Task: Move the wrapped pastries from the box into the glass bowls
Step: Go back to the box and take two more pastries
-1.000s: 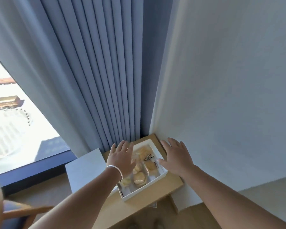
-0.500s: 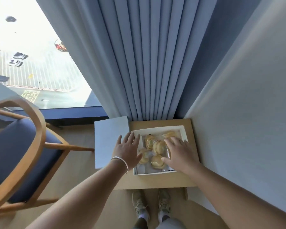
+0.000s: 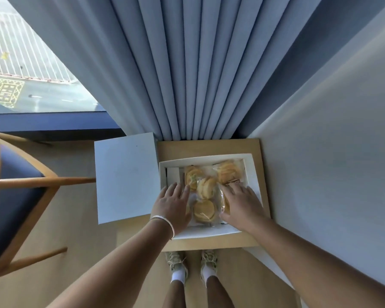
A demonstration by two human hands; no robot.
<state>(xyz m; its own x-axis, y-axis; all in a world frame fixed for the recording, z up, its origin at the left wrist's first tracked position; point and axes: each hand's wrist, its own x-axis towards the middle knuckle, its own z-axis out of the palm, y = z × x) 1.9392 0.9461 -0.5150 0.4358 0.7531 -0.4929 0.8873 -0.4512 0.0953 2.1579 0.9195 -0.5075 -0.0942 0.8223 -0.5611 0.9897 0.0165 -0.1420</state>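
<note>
A white box [image 3: 252, 167] stands open on a small wooden table [image 3: 209, 145], its lid [image 3: 125, 176] hanging out to the left. Several golden pastries in clear wrappers lie inside, one at the front [image 3: 203, 211], one at the back right [image 3: 228, 173]. My left hand [image 3: 172, 206] rests flat over the box's left side, fingers apart, touching wrappers. My right hand [image 3: 241, 204] lies spread over the wrappers on the right side. Neither hand has closed around a pastry. No glass bowls are in view.
Blue curtains [image 3: 198, 74] hang right behind the table, and a white wall [image 3: 331, 152] closes in the right side. A wooden chair with a blue seat [image 3: 11, 196] stands at the left. My feet [image 3: 191, 263] are just under the table's front edge.
The view has tipped down from the curtains to straight over the table. Both hands have come down from above the box onto the wrapped pastries inside it.
</note>
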